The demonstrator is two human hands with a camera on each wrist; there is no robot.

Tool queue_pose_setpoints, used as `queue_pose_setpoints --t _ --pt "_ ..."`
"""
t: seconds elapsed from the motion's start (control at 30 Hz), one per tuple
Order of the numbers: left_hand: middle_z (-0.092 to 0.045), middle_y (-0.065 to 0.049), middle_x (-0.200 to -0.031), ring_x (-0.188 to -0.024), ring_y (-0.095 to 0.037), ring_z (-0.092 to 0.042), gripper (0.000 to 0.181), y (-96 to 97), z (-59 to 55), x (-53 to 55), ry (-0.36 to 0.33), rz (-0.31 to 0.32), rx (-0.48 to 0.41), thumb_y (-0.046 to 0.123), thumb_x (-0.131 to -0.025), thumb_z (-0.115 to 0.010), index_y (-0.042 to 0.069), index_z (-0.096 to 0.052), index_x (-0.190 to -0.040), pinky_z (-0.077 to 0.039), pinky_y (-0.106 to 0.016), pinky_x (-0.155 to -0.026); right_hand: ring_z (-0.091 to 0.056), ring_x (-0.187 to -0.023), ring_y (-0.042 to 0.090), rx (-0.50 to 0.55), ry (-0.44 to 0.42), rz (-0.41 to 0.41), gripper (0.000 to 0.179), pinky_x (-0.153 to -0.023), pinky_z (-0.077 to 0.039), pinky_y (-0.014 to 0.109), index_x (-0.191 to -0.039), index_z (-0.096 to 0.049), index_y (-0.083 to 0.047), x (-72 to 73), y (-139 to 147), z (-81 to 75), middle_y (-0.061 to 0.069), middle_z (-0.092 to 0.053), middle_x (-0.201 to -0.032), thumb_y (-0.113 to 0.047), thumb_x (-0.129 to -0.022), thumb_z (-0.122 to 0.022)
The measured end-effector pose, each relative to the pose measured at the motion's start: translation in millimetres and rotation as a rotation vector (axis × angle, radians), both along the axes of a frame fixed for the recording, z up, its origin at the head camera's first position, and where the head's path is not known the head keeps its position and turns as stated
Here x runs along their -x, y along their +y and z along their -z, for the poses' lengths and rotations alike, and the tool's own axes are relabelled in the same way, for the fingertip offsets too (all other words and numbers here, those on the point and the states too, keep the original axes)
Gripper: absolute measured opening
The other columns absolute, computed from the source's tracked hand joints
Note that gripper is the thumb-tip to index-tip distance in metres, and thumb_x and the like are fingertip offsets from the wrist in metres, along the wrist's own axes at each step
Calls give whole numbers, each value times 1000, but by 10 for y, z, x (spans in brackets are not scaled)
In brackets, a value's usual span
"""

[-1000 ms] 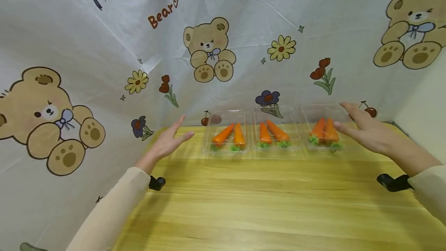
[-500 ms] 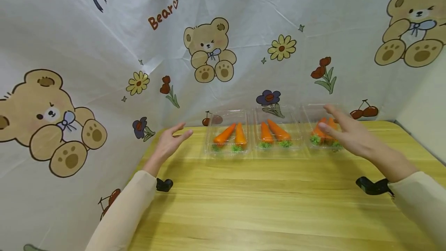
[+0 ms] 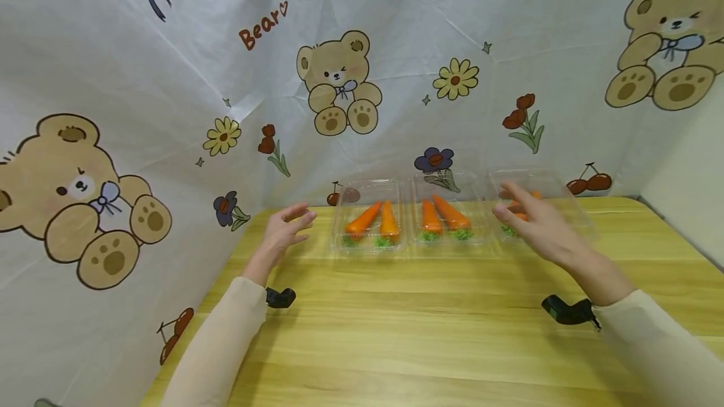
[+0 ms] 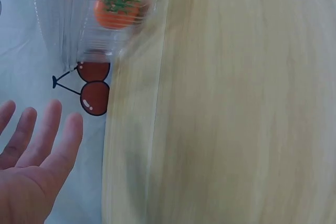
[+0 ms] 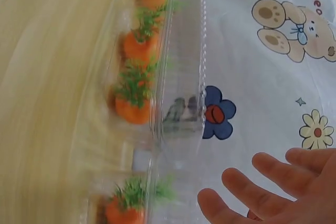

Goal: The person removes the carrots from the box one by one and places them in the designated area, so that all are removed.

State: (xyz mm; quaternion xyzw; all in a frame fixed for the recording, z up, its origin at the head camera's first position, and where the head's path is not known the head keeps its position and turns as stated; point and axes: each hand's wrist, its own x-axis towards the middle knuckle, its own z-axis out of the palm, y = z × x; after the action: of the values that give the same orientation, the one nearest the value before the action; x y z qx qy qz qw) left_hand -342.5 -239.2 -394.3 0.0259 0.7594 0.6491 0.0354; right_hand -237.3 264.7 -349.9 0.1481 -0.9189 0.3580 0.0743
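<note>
Three clear plastic boxes stand in a row at the table's back edge, with clear panels rising behind them. Orange carrots with green tops lie in pairs in the left box [image 3: 369, 247] and the middle box [image 3: 447, 245]. My left hand [image 3: 279, 234] hovers left of the left box, fingers loosely bent and holding nothing. My right hand [image 3: 545, 228] is in front of the right box [image 3: 577, 206] and partly hides its carrots [image 5: 123, 211]. In the right wrist view its fingers are spread with nothing between them.
The wooden table [image 3: 396, 325] extends in front of the boxes. A pale cloth [image 3: 396, 17] printed with bears and flowers hangs behind and to the left. Black wrist-camera mounts [image 3: 568, 311] stick out beneath both wrists.
My right hand has moved left, from the right side of the right box to in front of its carrots. My left hand has shifted slightly right, its fingers bending more. The boxes have not moved.
</note>
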Motion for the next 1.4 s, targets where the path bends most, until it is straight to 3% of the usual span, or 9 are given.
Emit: queue_pose_setpoints --t 0.23,0.47,0.73,0.93,1.03,1.17,1.4 --pt "-51 -17 -151 -139 -42 -53 66 72 128 103 -27 -8 -105 34 -96 -75 11 -49 -153 -50 -56 -112 -52 -133 51 46 4 -10 67 -97 -51 71 -165 -22 -8 11 -170 52 25 -45 -153 -42 -111 -43" --pt "-51 -15 -147 -137 -41 -54 62 129 282 131 -88 -36 -168 30 -97 -74 12 -50 -152 -52 -55 -110 -64 -117 44 102 -19 -41 62 -87 -62 54 -159 -36 -6 32 -405 127 23 -55 -144 -43 -110 -44" --pt "-51 -11 -142 -122 -34 -60 59 182 416 185 -122 -22 -211 28 -98 -72 14 -51 -151 -60 -48 -101 -72 -99 31 159 -65 -59 62 -83 -63 50 -156 -42 -6 3 -637 181 24 -57 -143 -45 -109 -47" --pt "-51 -11 -143 -104 -19 -65 63 238 471 213 -142 -3 -195 30 -99 -71 13 -46 -155 -63 -34 -87 -71 -101 27 222 -106 -70 58 -82 -64 41 -153 -48 -9 -4 -779 236 21 -62 -137 -47 -108 -48" --pt "-51 -12 -141 -104 -18 -63 63 271 486 216 -158 9 -198 31 -100 -70 13 -46 -155 -62 -31 -83 -69 -99 24 241 -114 -73 57 -80 -64 38 -151 -51 -8 0 -861 269 21 -65 -130 -47 -108 -48" --pt "-50 -11 -138 -106 -20 -62 64 309 493 214 -159 23 -195 32 -99 -70 13 -47 -155 -61 -28 -79 -68 -99 23 275 -128 -77 57 -79 -65 38 -148 -54 -7 6 -962 321 22 -64 -133 -48 -108 -49" --pt "-50 -8 -132 -96 -15 -62 56 354 493 194 -161 10 -220 32 -100 -68 17 -52 -152 -57 -21 -70 -68 -95 26 330 -167 -104 53 -77 -65 37 -143 -58 -6 -4 -1133 418 18 -67 -123 -45 -108 -52"
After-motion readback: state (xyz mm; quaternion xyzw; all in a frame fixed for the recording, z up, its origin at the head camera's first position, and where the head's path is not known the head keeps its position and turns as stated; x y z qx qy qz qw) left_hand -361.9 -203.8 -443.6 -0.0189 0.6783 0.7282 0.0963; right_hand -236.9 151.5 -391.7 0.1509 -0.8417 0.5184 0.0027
